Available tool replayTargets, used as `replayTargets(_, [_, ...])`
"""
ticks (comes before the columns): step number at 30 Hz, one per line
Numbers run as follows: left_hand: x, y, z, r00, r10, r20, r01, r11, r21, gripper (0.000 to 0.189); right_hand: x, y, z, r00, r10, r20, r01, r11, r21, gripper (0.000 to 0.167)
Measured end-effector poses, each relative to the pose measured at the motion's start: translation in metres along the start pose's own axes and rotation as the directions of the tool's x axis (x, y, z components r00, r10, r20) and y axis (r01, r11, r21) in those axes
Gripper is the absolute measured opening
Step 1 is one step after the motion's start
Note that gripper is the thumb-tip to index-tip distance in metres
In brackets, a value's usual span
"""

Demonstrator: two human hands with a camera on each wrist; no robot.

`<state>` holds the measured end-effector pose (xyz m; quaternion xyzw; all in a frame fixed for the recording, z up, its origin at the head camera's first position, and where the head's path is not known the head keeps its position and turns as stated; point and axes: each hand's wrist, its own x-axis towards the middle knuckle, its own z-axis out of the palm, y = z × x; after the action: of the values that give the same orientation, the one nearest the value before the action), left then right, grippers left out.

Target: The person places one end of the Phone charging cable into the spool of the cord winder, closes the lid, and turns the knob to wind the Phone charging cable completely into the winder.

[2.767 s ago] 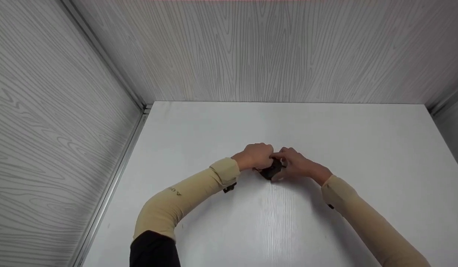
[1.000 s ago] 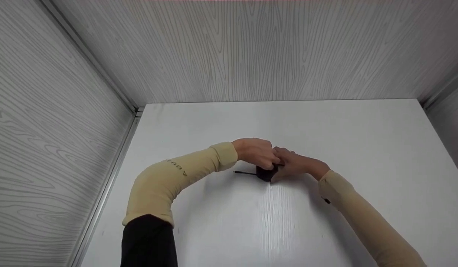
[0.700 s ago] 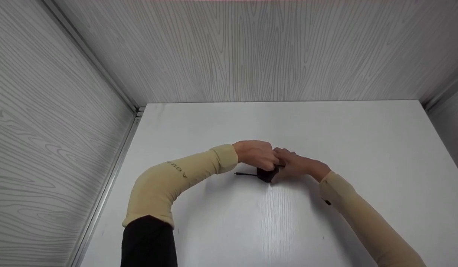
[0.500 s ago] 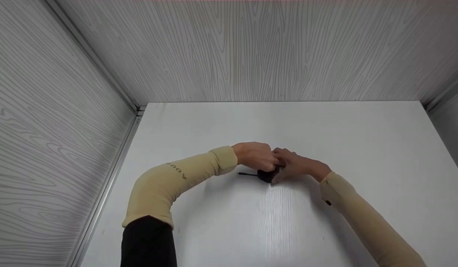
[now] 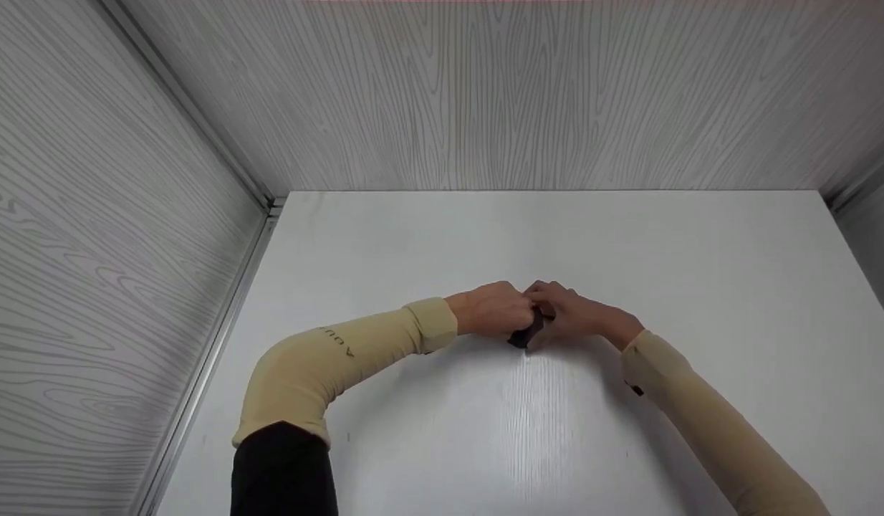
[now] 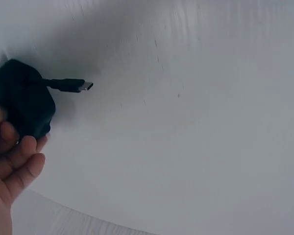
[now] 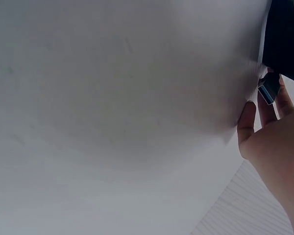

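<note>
A black, many-sided USB cable case (image 5: 525, 337) sits low over the white table, between both hands. My right hand (image 5: 574, 315) grips it from the right, thumb at the near side and fingers over the far side. My left hand (image 5: 493, 309) has its fingers curled against the case's left and top, partly covering it in the head view. The left wrist view shows a USB-C plug (image 6: 71, 85) on a short lead from the case, lying free of the fingers. A wider USB plug (image 7: 269, 89) shows beside the right-hand fingers in the right wrist view.
The white table (image 5: 413, 236) reaches back to a grey wood-grain wall (image 5: 456, 100). Another grained panel (image 5: 105, 236) stands on the left, with a metal rail along its foot. Part of a third panel (image 5: 879, 229) shows at the right.
My left hand has shifted slightly towards me, its fingers more curled over the case. The lead that stuck out leftward is now hidden in the head view. The right hand keeps its grip.
</note>
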<state>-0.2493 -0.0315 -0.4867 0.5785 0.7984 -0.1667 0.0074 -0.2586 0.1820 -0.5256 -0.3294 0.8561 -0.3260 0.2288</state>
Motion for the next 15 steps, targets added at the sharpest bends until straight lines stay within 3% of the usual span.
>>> replayTargets(4, [0.0, 0.008, 0.003, 0.996, -0.093, -0.014, 0.091, 0.991, -0.102, 0.011, 0.0, 0.004, 0.002, 1.0, -0.02, -0.005, 0.02, 1.0, -0.002, 0.07])
replayTargets(8, [0.0, 0.014, 0.005, 0.986, -0.166, -0.029, 0.16, 0.975, -0.151, 0.012, -0.001, 0.006, 0.004, 0.999, -0.04, -0.021, 0.04, 0.999, -0.013, 0.076])
replayTargets(15, [0.002, 0.026, 0.003, 0.948, -0.312, -0.065, 0.29, 0.928, -0.235, 0.022, -0.004, 0.007, 0.006, 0.991, -0.103, -0.08, 0.104, 0.995, 0.001, 0.072])
